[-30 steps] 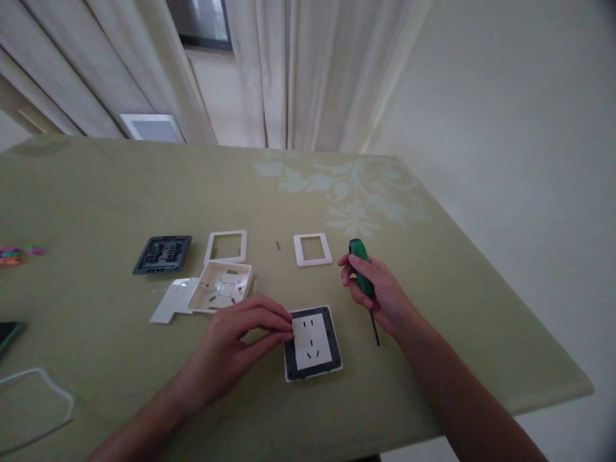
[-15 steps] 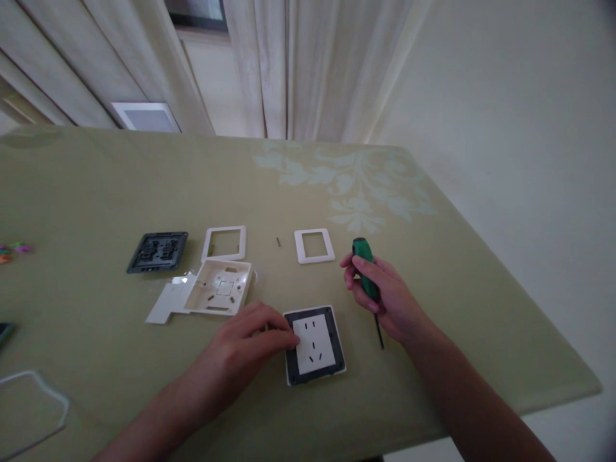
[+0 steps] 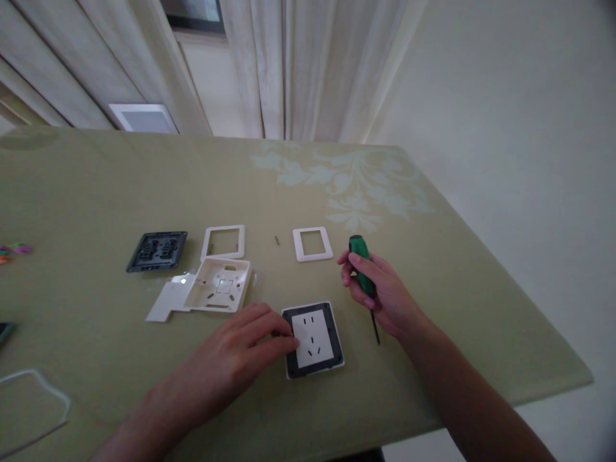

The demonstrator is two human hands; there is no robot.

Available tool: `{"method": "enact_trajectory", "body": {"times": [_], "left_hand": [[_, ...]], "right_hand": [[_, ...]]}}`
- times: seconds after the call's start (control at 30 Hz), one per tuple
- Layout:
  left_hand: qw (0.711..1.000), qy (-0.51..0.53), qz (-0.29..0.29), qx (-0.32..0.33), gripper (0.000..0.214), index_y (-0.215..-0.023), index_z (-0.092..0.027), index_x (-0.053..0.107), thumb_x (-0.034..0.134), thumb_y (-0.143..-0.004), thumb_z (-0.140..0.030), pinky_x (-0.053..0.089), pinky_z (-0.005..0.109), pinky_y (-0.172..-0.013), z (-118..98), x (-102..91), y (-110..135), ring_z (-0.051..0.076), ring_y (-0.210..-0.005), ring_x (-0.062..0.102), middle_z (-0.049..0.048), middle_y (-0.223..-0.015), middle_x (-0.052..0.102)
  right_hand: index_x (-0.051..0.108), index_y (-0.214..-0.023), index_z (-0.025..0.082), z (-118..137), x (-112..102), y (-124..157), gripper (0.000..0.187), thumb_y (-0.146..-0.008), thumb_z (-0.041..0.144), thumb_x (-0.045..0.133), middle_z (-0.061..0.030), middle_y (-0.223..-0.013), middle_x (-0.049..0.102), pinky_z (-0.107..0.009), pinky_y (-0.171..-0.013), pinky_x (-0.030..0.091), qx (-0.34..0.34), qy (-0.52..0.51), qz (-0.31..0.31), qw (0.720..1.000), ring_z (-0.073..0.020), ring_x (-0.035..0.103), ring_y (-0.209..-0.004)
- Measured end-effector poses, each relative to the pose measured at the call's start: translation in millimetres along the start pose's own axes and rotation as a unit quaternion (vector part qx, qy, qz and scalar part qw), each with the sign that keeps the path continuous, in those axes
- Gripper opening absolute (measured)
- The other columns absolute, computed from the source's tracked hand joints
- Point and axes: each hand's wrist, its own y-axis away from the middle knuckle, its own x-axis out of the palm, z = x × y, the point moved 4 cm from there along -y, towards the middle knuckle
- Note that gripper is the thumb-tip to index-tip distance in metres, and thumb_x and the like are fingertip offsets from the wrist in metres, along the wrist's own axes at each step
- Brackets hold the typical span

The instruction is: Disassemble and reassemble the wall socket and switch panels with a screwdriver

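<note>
A wall socket (image 3: 314, 343) with a white face and dark frame, seated in a white back box, lies on the table near its front edge. My left hand (image 3: 255, 340) is closed at its left side, thumb on the edge of the face and the other fingers curled beside it. To the right of the socket, my right hand (image 3: 385, 289) grips a green-handled screwdriver (image 3: 364, 276), whose dark shaft points down toward me, apart from the socket. Beyond the socket lie a white cover frame (image 3: 299, 251) and a small screw (image 3: 277, 240).
Left of my left hand sit an open white back box (image 3: 196, 300), a second white frame (image 3: 208, 240) and a dark socket insert (image 3: 158, 251) showing its inner side. A white cord (image 3: 60, 394) and small coloured pieces (image 3: 19, 248) lie far left. The table (image 3: 481, 346) ends near a wall at right.
The view has shifted slightly. Both hands keep nearly the same pose, the left at the socket and the right round the screwdriver.
</note>
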Motion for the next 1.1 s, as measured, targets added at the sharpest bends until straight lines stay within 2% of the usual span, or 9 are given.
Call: {"method": "enact_trajectory", "body": {"times": [0.07,0.2,0.43,0.6,0.77,1.1], "left_hand": [[0.999,-0.021,0.013,0.022,0.032,-0.121,-0.020,0.070,0.040,-0.114,-0.013,0.058,0.039,-0.083,-2.8,-2.6,-1.3,0.024,-0.098,0.068,0.0084,-0.110,0.075],[0.999,-0.023,0.024,0.043,0.028,-0.120,-0.019,0.070,0.043,-0.114,-0.015,0.056,0.038,-0.081,-6.8,-3.4,-0.4,0.023,-0.095,0.066,0.0076,-0.109,0.074],[0.997,0.047,0.056,-0.024,0.024,-0.117,-0.022,0.068,0.047,-0.112,-0.010,0.053,0.033,-0.078,-0.9,5.0,-1.3,0.021,-0.096,0.064,0.0051,-0.109,0.069],[0.998,0.043,0.038,-0.035,0.022,-0.117,-0.021,0.069,0.048,-0.113,-0.017,0.054,0.033,-0.077,0.0,3.7,-2.9,0.022,-0.092,0.064,0.0057,-0.106,0.070],[0.994,0.086,0.040,-0.059,0.021,-0.107,-0.022,0.074,0.053,-0.112,-0.023,0.054,0.031,-0.076,2.7,3.3,-5.0,0.020,-0.090,0.065,0.0041,-0.101,0.071],[0.978,0.170,0.040,-0.118,0.016,-0.112,-0.026,0.075,0.063,-0.105,-0.018,0.055,0.029,-0.081,11.4,10.5,-6.2,0.017,-0.093,0.069,0.0023,-0.104,0.071]], "right_hand": [[0.073,-0.092,0.018,0.0,-0.4,-0.6,0.035,-0.086,0.052,0.079,0.0027,-0.070,0.064,-0.023,-0.038,0.008,-0.004,-0.006,0.000,1.000,-0.0012,0.031,-0.038],[0.073,-0.093,0.018,-0.4,-2.1,-2.1,0.036,-0.086,0.052,0.081,0.0032,-0.070,0.065,-0.022,-0.038,0.010,-0.011,-0.014,-0.003,1.000,-0.0005,0.032,-0.038],[0.073,-0.093,0.017,-1.2,-1.0,-2.4,0.036,-0.087,0.051,0.081,0.0034,-0.070,0.065,-0.019,-0.038,0.013,-0.013,-0.017,-0.001,1.000,0.0004,0.034,-0.037],[0.073,-0.093,0.017,-1.5,0.1,-1.7,0.036,-0.086,0.051,0.082,0.0034,-0.070,0.065,-0.018,-0.037,0.013,-0.013,-0.020,-0.001,1.000,0.0006,0.034,-0.037],[0.073,-0.093,0.016,-1.7,0.0,-1.9,0.036,-0.087,0.051,0.081,0.0036,-0.069,0.065,-0.019,-0.037,0.013,-0.016,-0.023,0.002,1.000,0.0002,0.034,-0.037],[0.073,-0.094,0.017,-0.5,0.7,0.2,0.035,-0.088,0.051,0.081,0.0036,-0.070,0.065,-0.019,-0.038,0.013,-0.020,-0.028,0.009,0.999,0.0010,0.034,-0.037]]}}
